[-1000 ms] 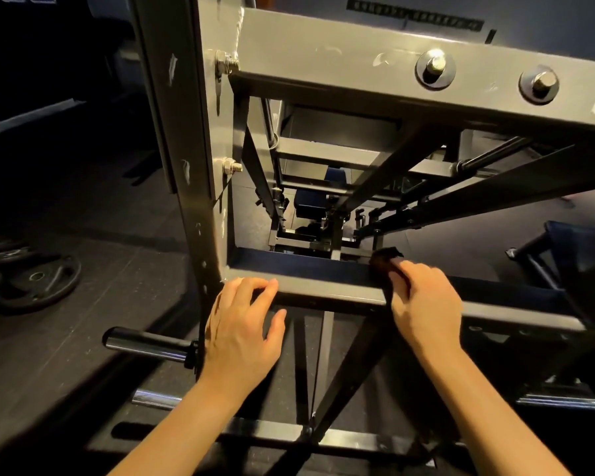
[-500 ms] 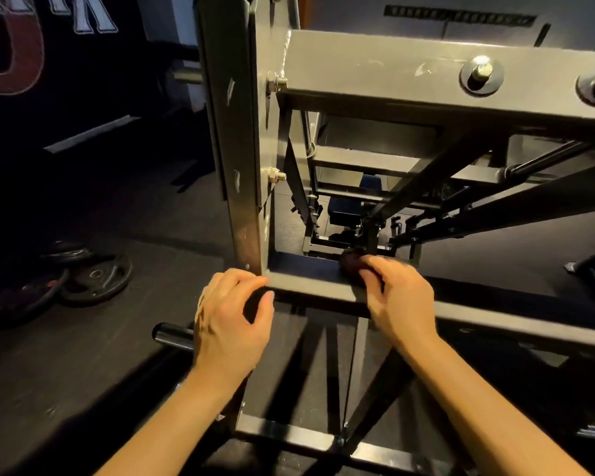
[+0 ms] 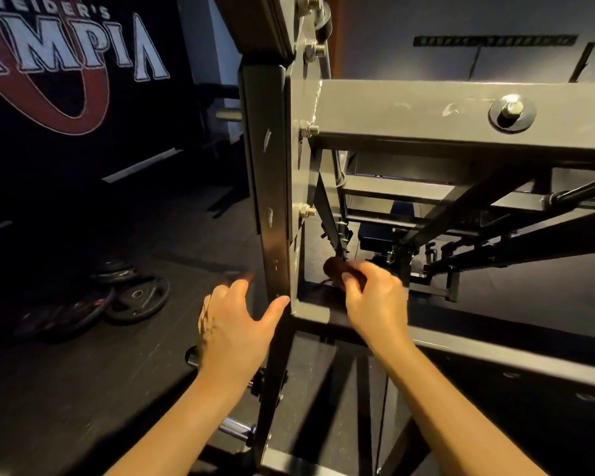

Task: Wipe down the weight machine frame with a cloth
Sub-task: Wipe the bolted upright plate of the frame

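Cloth sits bunched dark in my right hand, my fingers curled round it, at the inner corner where the upright post meets the lower crossbar of the weight machine frame; whether the cloth touches the metal I cannot tell, as it is blurred and dim. My left hand holds nothing, fingers loosely spread, thumb tip at the post's edge near that same corner. Judging by where I am working, I am on the lower corner of the frame. No part shows plainly as clean or dusty, so how much is done I cannot say; the post, the upper beam with its bolts and the inner struts look like work left. Weight plates lie on the floor to the left.
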`<state>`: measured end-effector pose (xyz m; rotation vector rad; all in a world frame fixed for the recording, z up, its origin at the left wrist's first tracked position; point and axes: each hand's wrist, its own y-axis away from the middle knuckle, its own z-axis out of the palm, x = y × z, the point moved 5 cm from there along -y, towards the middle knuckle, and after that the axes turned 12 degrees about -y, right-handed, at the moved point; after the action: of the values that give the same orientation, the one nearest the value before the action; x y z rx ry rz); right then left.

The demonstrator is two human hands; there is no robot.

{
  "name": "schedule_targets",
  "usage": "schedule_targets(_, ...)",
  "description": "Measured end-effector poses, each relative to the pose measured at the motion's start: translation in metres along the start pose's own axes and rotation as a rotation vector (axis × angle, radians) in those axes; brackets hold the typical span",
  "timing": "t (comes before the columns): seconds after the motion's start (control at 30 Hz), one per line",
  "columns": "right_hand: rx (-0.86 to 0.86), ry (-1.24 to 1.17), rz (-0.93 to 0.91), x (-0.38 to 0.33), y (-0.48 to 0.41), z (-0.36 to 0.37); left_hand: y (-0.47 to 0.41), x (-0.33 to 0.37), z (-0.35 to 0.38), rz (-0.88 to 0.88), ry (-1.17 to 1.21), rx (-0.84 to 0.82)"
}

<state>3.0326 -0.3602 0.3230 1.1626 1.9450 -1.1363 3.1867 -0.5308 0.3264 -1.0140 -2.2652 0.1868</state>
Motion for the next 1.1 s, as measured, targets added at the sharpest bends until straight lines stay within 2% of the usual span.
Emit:
schedule_targets(0.07, -0.01, -0.013, 0.021, -0.011, 0.0, 0.02, -0.001, 0.007, -0.002, 0.025, -0.007, 0.017)
schedule_targets(0.2, -0.074, -0.049, -0.084, -0.025, 0.038, 0.04, 0.0, 0.021, -0.007, 0.128, -0.032, 0.138)
schedule_targets(0.33, -0.221, -0.218, 0.012, -0.018, 0.032, 0.024, 0.001, 0.024, -0.005, 0.125, -0.013, 0.141)
schedule_targets(0.47, -0.042, -0.588, 0.15, -0.031, 0.011, 0.008, 0.001, 0.025, -0.011, 0.135, -0.006, 0.119)
schedule_targets(0.57, -0.025, -0.689, 0.162, -0.041, 0.008, 0.016, 0.0, 0.024, -0.014, 0.106, -0.021, 0.091)
schedule_targets(0.67, -0.122, -0.717, 0.135, -0.034, 0.026, 0.03, -0.001, 0.025, -0.016, 0.087, -0.046, 0.085)
schedule_targets(0.73, -0.178, -0.699, 0.188, -0.023, 0.032, 0.035, 0.0, 0.03, -0.017, 0.071, -0.065, 0.088)
schedule_targets(0.8, -0.154, -0.711, 0.199, -0.025, 0.021, 0.031, 0.001, 0.033, -0.019, 0.053, -0.069, 0.082)
schedule_targets(0.87, -0.086, -0.76, 0.113, -0.04, 0.004, 0.023, -0.001, 0.033, -0.019, 0.037, -0.085, 0.058)
schedule_targets(0.93, -0.088, -0.765, 0.039, -0.051, 0.001, 0.023, -0.003, 0.032, -0.021, 0.021, -0.108, 0.057)
schedule_targets(1.1, -0.225, -0.619, 0.128, -0.027, 0.01, 0.034, -0.003, 0.035, -0.024, -0.004, -0.109, 0.101)
